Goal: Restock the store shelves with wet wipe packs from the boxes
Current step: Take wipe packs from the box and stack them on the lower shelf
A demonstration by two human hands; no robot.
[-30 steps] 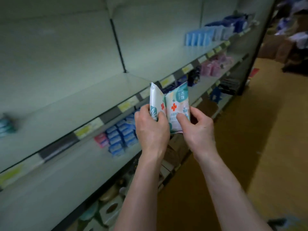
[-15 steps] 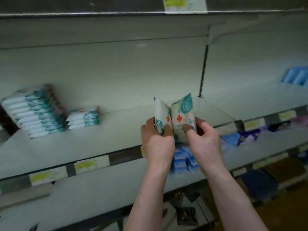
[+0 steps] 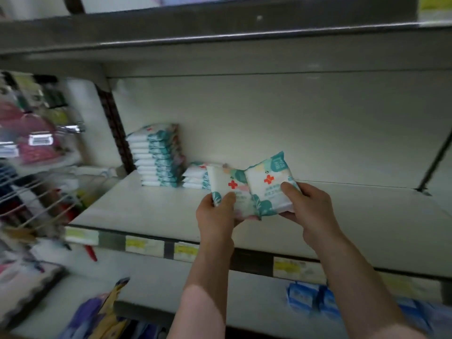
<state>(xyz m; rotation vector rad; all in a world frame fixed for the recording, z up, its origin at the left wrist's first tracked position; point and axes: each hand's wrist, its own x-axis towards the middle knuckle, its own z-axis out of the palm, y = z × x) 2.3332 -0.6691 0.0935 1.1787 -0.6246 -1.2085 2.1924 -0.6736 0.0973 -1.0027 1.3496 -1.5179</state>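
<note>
Since half second ago: hands with both packs carried left along shelf (image 3: 146,211); stacks, then far off at 9 o'clock, now close at 10 o'clock of hands. Left hand (image 3: 215,216) pinches left pack (image 3: 227,184), thumb on front face, fingers behind. Right hand (image 3: 310,211) grips right pack (image 3: 266,187), thumb across front. Packs side by side, inner edges touching, tilted, over shelf. Short stack (image 3: 195,178) just behind left pack; tall stack (image 3: 159,155) at its 9 o'clock. Blue packs (image 3: 305,297) on lower shelf, 5 o'clock.

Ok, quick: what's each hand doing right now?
The left hand grips the left wet wipe pack.
The right hand grips the right wet wipe pack.
</note>
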